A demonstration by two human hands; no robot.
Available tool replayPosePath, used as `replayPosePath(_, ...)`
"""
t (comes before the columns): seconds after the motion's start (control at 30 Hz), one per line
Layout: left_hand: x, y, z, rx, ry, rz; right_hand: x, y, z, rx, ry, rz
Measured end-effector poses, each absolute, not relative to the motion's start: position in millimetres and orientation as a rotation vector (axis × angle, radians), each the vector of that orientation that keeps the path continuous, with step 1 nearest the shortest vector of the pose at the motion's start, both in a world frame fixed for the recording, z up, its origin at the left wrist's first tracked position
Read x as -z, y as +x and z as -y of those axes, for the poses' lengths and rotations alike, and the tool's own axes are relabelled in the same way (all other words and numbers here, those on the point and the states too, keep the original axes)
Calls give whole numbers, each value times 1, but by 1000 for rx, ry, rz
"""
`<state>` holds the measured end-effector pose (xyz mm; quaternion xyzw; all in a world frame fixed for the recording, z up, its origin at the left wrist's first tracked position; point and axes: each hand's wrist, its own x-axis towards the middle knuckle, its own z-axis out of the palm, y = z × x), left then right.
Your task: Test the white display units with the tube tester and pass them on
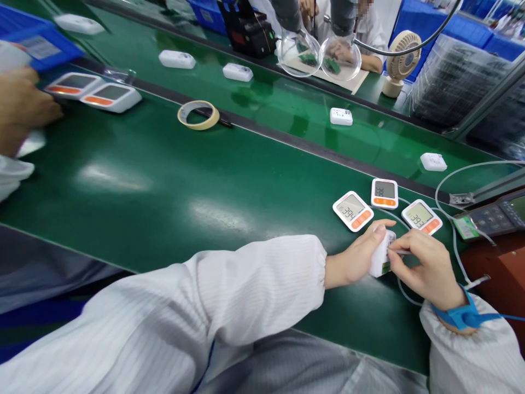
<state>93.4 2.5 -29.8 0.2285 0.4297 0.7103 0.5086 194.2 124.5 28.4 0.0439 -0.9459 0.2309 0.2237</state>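
Observation:
My left hand is closed around a small white digital monitor, held on edge over the green bench. Its screen side is out of sight, and a bit of green circuit board shows at its lower corner. With a blue strap on its wrist, my right hand pinches a thin pale tube against the monitor's side; whether the tube is plugged in is hidden by the fingers. Just beyond my hands lie three white monitors with orange buttons: a left one, a rear one and a right one, their screens lit with digits.
Pale tubing loops towards a dark instrument at right. A tape roll lies by the divider. Several white units, one here, sit on the strip behind. A co-worker's hand is at left, near two monitors and a blue bin.

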Motion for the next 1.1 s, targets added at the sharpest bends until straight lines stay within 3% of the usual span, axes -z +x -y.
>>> replayPosePath(1.1,35,92,-1,-1662,671,-1056,-29,195,-130,-860,55,2665)
